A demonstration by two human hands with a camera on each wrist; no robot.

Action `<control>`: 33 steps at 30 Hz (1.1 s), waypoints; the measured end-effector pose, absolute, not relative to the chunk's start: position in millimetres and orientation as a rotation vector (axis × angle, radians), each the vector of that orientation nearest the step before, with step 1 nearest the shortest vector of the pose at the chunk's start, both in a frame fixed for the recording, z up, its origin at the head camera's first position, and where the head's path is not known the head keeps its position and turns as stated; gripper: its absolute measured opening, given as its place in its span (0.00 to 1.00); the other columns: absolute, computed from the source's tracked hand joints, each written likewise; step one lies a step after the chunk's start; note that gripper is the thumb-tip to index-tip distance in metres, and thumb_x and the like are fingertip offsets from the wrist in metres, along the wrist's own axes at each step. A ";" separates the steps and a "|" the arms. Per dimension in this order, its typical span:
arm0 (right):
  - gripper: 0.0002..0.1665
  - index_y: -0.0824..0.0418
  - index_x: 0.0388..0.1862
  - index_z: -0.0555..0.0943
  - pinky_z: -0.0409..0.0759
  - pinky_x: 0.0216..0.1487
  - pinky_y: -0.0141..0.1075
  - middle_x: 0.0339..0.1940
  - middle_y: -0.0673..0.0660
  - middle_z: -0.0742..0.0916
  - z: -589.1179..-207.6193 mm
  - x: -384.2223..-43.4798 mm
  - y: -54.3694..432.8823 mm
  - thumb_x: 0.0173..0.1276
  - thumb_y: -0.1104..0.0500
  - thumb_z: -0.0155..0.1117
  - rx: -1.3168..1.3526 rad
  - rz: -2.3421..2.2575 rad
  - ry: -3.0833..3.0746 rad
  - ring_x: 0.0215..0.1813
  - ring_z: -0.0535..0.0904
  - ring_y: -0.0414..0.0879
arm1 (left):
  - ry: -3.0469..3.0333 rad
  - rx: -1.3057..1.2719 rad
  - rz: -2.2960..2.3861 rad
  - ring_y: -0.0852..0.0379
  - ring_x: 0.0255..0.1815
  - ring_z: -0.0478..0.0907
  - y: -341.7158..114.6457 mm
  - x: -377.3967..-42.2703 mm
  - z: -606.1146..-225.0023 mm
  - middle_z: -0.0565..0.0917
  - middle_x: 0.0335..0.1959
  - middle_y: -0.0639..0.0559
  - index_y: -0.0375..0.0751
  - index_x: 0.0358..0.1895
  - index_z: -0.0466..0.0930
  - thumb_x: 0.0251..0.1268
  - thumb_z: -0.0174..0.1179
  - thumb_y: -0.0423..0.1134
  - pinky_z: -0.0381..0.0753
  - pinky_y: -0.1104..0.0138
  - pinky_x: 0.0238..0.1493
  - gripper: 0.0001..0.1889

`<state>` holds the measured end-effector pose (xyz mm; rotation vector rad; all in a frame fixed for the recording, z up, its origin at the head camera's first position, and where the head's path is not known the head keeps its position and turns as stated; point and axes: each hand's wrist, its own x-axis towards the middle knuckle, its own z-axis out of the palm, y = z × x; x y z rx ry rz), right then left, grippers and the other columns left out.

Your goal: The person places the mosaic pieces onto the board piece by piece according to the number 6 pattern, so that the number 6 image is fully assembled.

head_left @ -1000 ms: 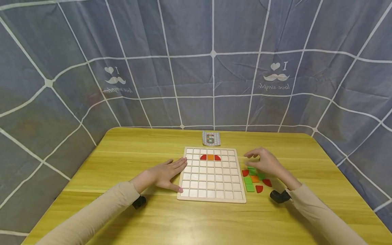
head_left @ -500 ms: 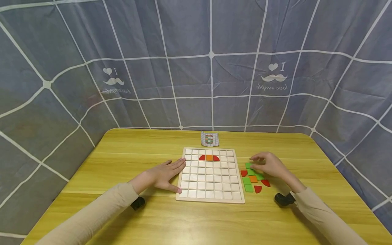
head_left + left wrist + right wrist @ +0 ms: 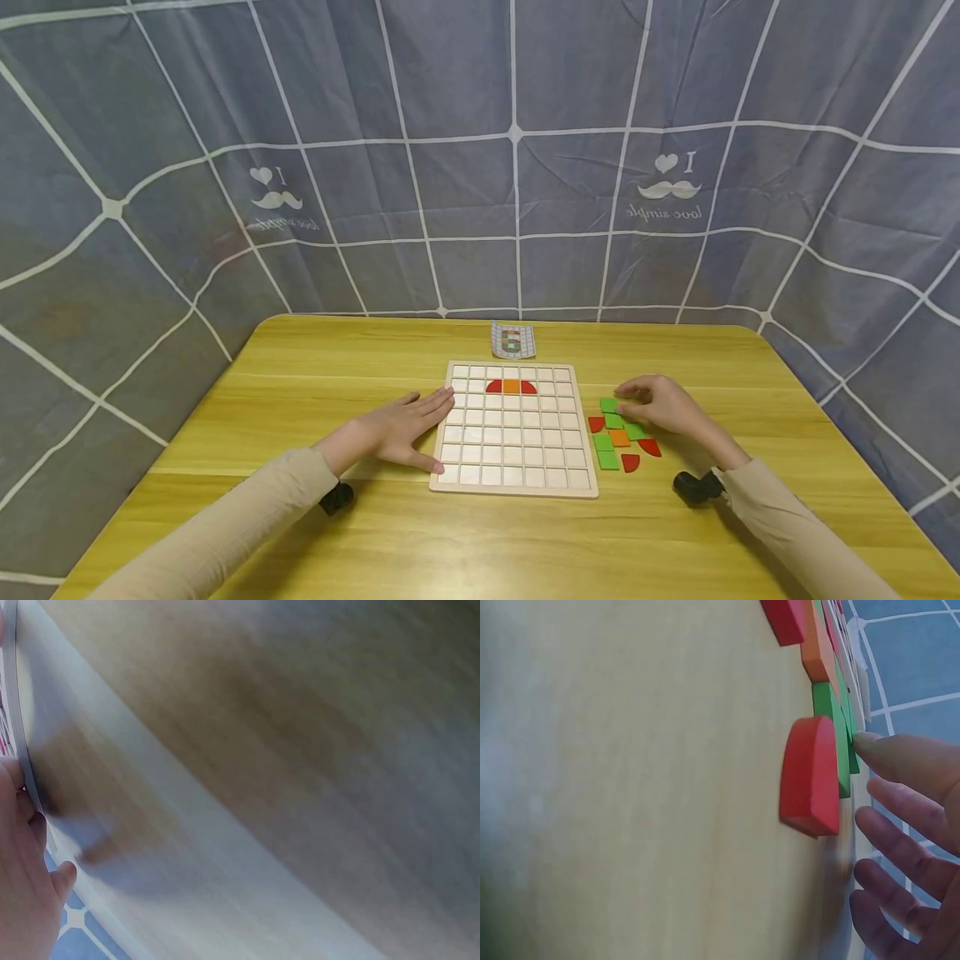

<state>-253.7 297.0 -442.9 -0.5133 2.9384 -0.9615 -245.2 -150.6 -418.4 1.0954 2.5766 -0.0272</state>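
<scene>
My left hand lies flat with spread fingers, its fingertips and thumb on the left rim of a pale wooden grid board. Two red quarter-round tiles with an orange square tile between them sit in the board's second row from the far side. To the right, my right hand hovers at the loose pieces, fingers loosely bent and apart. Its thumb tip is right at a green square tile, the farthest of the group. In the right wrist view, the thumb reaches the green tiles beside a red piece.
Several loose tiles lie right of the board: green squares, an orange square and red quarter-rounds. A small printed card with a coloured grid pattern lies behind the board. A grey curtain hangs behind the wooden table.
My right hand has drawn back a little to the right, uncovering the farthest green tiles. My left hand stays on the board's rim. The view has shifted slightly.
</scene>
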 end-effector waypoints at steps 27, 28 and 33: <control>0.21 0.65 0.50 0.84 0.82 0.44 0.40 0.45 0.60 0.88 -440.7 -263.5 288.0 0.60 0.55 0.71 -0.548 -0.986 2.846 0.40 0.82 0.44 | 2.576 1.091 -0.019 0.52 0.80 0.38 -152.0 -245.2 -419.7 0.37 0.80 0.47 0.42 0.78 0.38 0.58 0.51 0.73 0.43 0.50 0.78 0.55; 0.22 0.65 0.50 0.84 0.82 0.43 0.40 0.44 0.61 0.88 -440.1 -263.9 287.8 0.60 0.55 0.71 -0.557 -0.976 2.843 0.39 0.82 0.43 | 2.575 1.091 -0.019 0.52 0.80 0.38 -152.0 -245.2 -419.7 0.37 0.80 0.47 0.42 0.78 0.38 0.57 0.51 0.73 0.44 0.50 0.78 0.55; 0.20 0.66 0.48 0.84 0.80 0.41 0.37 0.43 0.60 0.88 -437.7 -265.3 285.5 0.59 0.56 0.72 -0.576 -0.937 2.845 0.34 0.79 0.42 | 2.577 1.092 -0.015 0.52 0.80 0.38 -152.4 -245.5 -420.7 0.37 0.80 0.48 0.43 0.78 0.39 0.57 0.51 0.73 0.44 0.50 0.78 0.55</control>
